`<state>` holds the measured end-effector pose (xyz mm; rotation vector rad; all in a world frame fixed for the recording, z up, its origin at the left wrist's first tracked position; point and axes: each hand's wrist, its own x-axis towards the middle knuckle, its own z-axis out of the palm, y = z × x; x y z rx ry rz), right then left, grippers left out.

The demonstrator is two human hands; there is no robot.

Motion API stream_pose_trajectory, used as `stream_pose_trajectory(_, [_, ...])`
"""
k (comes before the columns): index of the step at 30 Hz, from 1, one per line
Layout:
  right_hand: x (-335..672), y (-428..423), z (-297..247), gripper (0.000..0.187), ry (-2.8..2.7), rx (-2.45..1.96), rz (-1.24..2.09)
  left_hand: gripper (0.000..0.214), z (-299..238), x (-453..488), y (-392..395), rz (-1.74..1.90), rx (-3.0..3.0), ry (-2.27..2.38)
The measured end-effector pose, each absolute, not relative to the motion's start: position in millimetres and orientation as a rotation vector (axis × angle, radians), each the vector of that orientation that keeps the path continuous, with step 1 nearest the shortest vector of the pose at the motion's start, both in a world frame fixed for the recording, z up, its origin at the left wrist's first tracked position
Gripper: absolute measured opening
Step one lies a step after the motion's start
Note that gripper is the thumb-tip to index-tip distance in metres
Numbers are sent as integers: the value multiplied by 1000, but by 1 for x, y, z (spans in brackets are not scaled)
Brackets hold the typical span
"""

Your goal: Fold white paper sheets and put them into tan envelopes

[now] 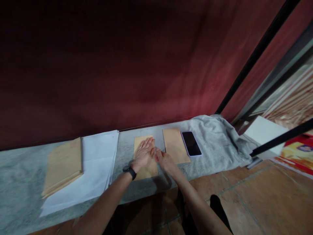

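Note:
My left hand (143,153), with a dark watch on its wrist, lies flat with outstretched fingers on a tan paper envelope (149,171). The envelope rests on the grey cloth, partly covered by the hand. At its right edge, my right hand (165,160) is closed, fingertips curled against the side of my left hand. Whatever those fingers pinch is too small to make out. Just right of them lies a second tan envelope (175,145), flat, with a phone (191,143) in a pale purple case beside it.
A stack of tan envelopes (65,160) sits on white paper sheets (97,163) at the left. Grey cloth (212,143) covers the narrow bench, bunched at its right end. Behind rises a dark red wall (146,81). Black poles (256,55) and a white box (265,133) stand right.

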<state>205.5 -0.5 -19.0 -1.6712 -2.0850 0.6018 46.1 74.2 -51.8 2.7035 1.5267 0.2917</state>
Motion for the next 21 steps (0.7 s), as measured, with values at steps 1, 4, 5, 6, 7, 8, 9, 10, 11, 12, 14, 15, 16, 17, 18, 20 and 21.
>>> stream_pose_trajectory(1, [205, -1, -20, 29, -2100, -1680, 591, 58, -53, 44, 68, 290, 2720, 1493])
stream_pose_trajectory(4, [205, -2, -20, 29, -2146, -1710, 574, 58, -57, 39, 49, 293, 2755, 1426])
stream_pose_trajectory(5, [205, -2, -20, 29, -2158, -1717, 567, 58, -58, 38, 42, 293, 2760, 1419])
stream_pose_trajectory(6, [205, -2, -19, 30, -2169, -1726, 556, 57, -59, 38, 35, 294, 2763, 1414])
stream_pose_trajectory(7, [206, -2, -19, 31, -2177, -1737, 541, 58, -59, 37, 28, 294, 2765, 1408])
stream_pose_trajectory(8, [207, -3, -18, 33, -2183, -1750, 522, 58, -59, 37, 21, 294, 2766, 1404])
stream_pose_trajectory(9, [208, -3, -18, 35, -2187, -1765, 501, 58, -58, 36, 14, 292, 2767, 1401])
stream_pose_trajectory(10, [209, -4, -17, 36, -2189, -1779, 479, 59, -57, 35, 6, 288, 2770, 1393])
stream_pose_trajectory(11, [210, -5, -17, 38, -2192, -1793, 458, 60, -55, 34, -2, 287, 2776, 1384])
stream_pose_trajectory(12, [211, -5, -17, 39, -2196, -1802, 440, 60, -54, 33, -10, 289, 2786, 1368])
stream_pose_trajectory(14, [211, -6, -17, 41, -2210, -1814, 411, 60, -53, 30, -27, 313, 2813, 1332])
stream_pose_trajectory(15, [211, -7, -17, 41, -2217, -1818, 398, 60, -53, 29, -35, 328, 2828, 1319])
stream_pose_trajectory(16, [211, -7, -18, 42, -2225, -1821, 387, 60, -55, 28, -42, 341, 2840, 1316])
stream_pose_trajectory(17, [211, -6, -18, 41, -2233, -1823, 377, 60, -57, 28, -47, 348, 2849, 1324])
stream_pose_trajectory(18, [210, -6, -18, 41, -2240, -1824, 367, 59, -61, 27, -52, 349, 2852, 1350])
stream_pose_trajectory(20, [210, -6, -18, 40, -2252, -1822, 348, 57, -69, 27, -57, 311, 2865, 1424])
stream_pose_trajectory(21, [210, -5, -18, 39, -2258, -1820, 337, 55, -72, 28, -58, 270, 2882, 1461])
